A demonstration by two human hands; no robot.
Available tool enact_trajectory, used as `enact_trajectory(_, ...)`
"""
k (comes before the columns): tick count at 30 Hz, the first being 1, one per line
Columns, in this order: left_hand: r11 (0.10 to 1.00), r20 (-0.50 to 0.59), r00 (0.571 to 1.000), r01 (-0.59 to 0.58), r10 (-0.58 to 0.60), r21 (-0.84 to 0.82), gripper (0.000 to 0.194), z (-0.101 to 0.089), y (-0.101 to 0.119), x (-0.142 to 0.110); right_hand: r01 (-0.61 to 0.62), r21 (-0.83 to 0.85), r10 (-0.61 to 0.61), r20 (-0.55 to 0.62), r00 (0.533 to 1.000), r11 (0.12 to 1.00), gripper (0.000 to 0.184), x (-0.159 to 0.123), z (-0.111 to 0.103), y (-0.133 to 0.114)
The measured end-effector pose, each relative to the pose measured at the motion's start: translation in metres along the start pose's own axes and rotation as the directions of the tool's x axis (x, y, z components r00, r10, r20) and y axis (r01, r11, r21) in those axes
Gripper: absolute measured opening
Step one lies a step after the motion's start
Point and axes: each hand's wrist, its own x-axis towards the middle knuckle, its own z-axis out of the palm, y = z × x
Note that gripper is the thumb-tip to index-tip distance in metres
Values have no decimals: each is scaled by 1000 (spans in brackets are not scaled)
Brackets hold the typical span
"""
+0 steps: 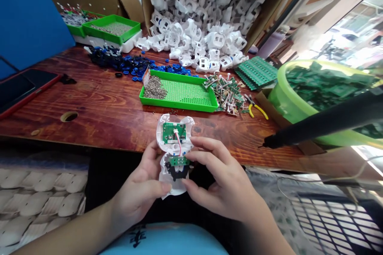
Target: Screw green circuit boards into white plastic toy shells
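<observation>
A white plastic housing (176, 189) with its inside facing up is between my hands, just off the table's front edge. Its upper part carries a green circuit board (169, 130); a red and white wire (179, 146) runs from there to a smaller green board (178, 161) in the lower part. Beneath the smaller board sits a black plastic piece (179, 172). My left hand (142, 187) grips the housing's left side, thumb on the lower part. Fingers of my right hand (218, 175) touch its right side near the small board, the thumb at the lower edge.
A green tray (191, 105) of small screws lies beyond my hands. Behind it are blue and black parts (131, 63) and a heap of white housings (197, 28). To the right are yellow-handled pliers (255, 107), a tub (281, 87) of green boards and a dark rod (323, 123).
</observation>
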Motion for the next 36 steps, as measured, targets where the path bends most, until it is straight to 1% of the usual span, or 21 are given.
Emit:
enact_trajectory(2, 1000, 5, 1000, -3, 3, 27, 58, -2, -2, 0, -7, -23, 9, 75, 997, 1000, 33, 1, -3, -3)
enact_trajectory(5, 992, -14, 1000, -7, 9, 127, 52, -9, -6, 0, -32, -66, 43, 176, 984, 997, 28, 5, -7, -9)
enact_trajectory(9, 972, -99, 995, -6, 30, 236, 48, -11, -9, 0, -55, -123, 79, 206, 975, 991, 25, 10, -7, -18)
enact_trajectory(11, 960, -143, 988, -16, 58, 281, 49, -9, -8, 0, -74, -156, 104, 189, 976, 985, 23, 12, -3, -23)
enact_trajectory(13, 953, -194, 979, -4, 66, 302, 50, -5, -8, 1, -83, -200, 113, 141, 984, 976, 19, 12, 1, -27)
enact_trajectory(16, 961, -243, 968, 13, 57, 277, 52, -4, -7, 1, -82, -208, 102, 89, 991, 975, 20, 11, 6, -30)
enact_trajectory(18, 966, -253, 965, 3, 64, 257, 49, -5, -7, 2, -106, -129, 115, 67, 991, 986, 27, 7, 7, -29)
enact_trajectory(20, 967, -263, 962, -4, 73, 254, 43, -7, -7, 2, -185, 21, 185, -15, 983, 983, 33, 2, 7, -25)
enact_trajectory(21, 966, -265, 962, -2, 72, 257, 40, -7, -6, 1, -251, 125, 259, -59, 964, 960, 34, 0, 8, -23)
enact_trajectory(22, 965, -263, 962, 1, 71, 264, 39, -7, -6, 1, -325, 250, 354, -77, 932, 912, 33, -2, 10, -20)
enact_trajectory(23, 961, -259, 963, 3, 71, 276, 38, -7, -6, 1, -395, 393, 447, -48, 893, 831, 31, -4, 13, -18)
enact_trajectory(24, 955, -249, 966, 5, 72, 296, 39, -7, -5, 0, -449, 530, 516, 26, 856, 719, 29, -5, 16, -16)
enact_trajectory(25, 945, -238, 968, 6, 75, 326, 40, -6, -5, 0, -484, 642, 545, 121, 830, 594, 28, -6, 19, -15)
enact_trajectory(26, 932, -230, 970, 6, 83, 361, 40, -5, -5, 0, -500, 722, 543, 203, 815, 479, 28, -6, 23, -15)
enact_trajectory(27, 916, -226, 970, 5, 94, 401, 40, -5, -5, -1, -500, 773, 530, 254, 809, 392, 26, -6, 27, -15)
enact_trajectory(28, 899, -223, 969, 2, 107, 437, 40, -4, -4, -1, -491, 804, 525, 273, 806, 336, 23, -6, 30, -15)
enact_trajectory(29, 884, -220, 969, -1, 117, 468, 40, -4, -4, -2, -481, 820, 534, 269, 802, 310, 18, -5, 33, -16)
enact_trajectory(32, 852, -195, 971, -14, 136, 523, 45, -5, -5, -4, -480, 826, 570, 250, 783, 295, 8, -4, 37, -19)
enact_trajectory(34, 839, -178, 975, -17, 135, 543, 48, -6, -5, -6, -482, 817, 579, 237, 780, 316, 6, -3, 37, -20)
enact_trajectory(36, 829, -170, 976, -18, 136, 558, 49, -7, -5, -7, -472, 799, 583, 194, 789, 373, 5, -2, 37, -22)
